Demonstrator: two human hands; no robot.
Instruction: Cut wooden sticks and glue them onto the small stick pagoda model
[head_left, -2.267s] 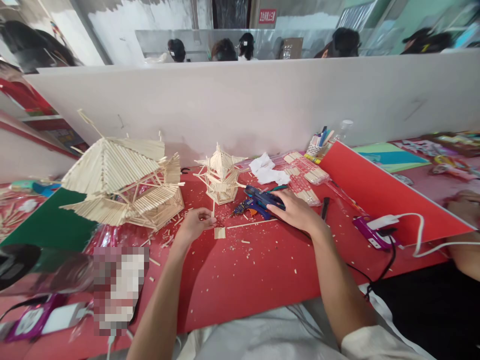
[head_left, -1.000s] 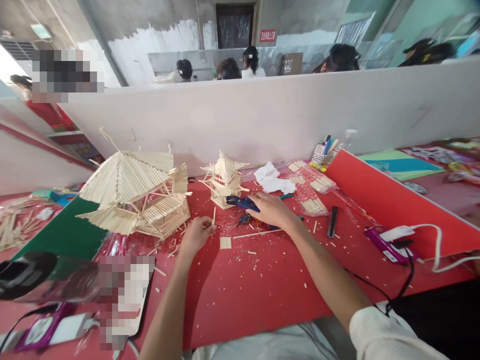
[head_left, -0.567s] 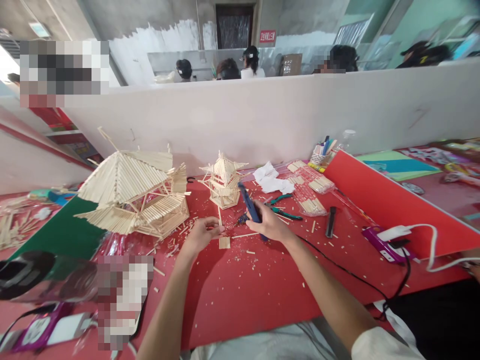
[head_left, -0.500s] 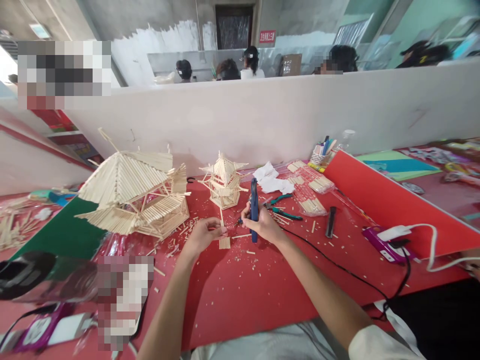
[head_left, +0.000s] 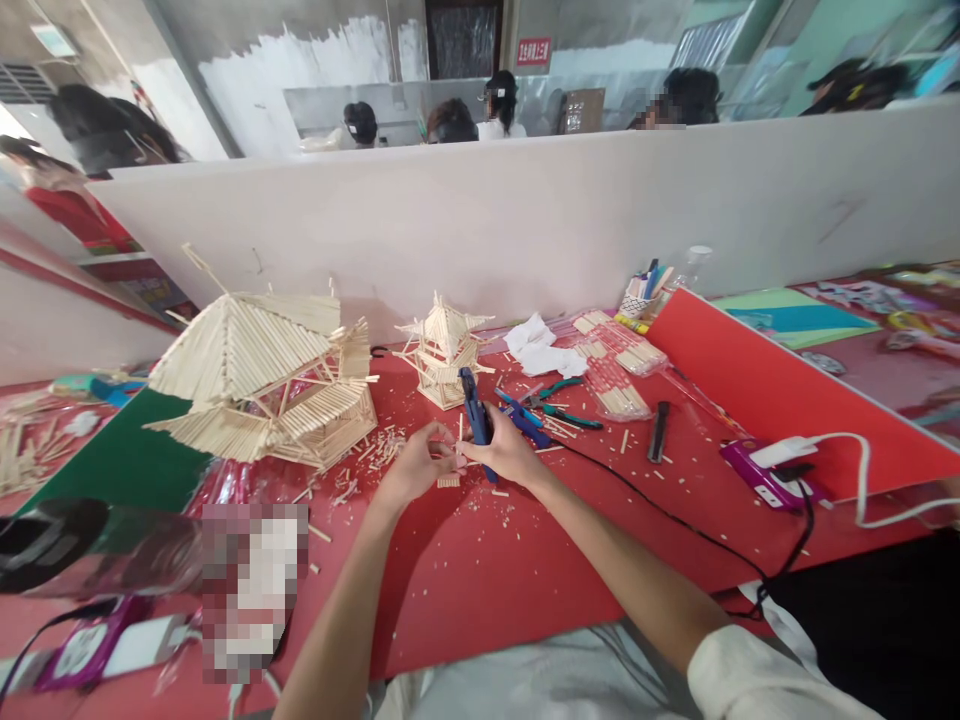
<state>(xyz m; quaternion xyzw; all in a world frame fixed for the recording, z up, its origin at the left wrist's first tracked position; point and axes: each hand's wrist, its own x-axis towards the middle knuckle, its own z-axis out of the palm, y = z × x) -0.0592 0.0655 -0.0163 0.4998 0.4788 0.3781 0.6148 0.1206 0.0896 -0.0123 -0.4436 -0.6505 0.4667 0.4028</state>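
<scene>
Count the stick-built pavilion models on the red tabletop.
2. The larger pavilion model stands toward the left; the smaller pavilion model stands beyond the left hand, near the white partition. No others show, though clutter could hide unfinished parts.

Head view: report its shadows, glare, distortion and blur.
Head view: a soft shadow falls on the red table beside the left forearm; head view: small highlights glint on crumpled plastic; head view: edges look stretched, as if wide-angle; head view: people beyond the partition look soft, while the blue tool in the right hand has a readable outline.
</scene>
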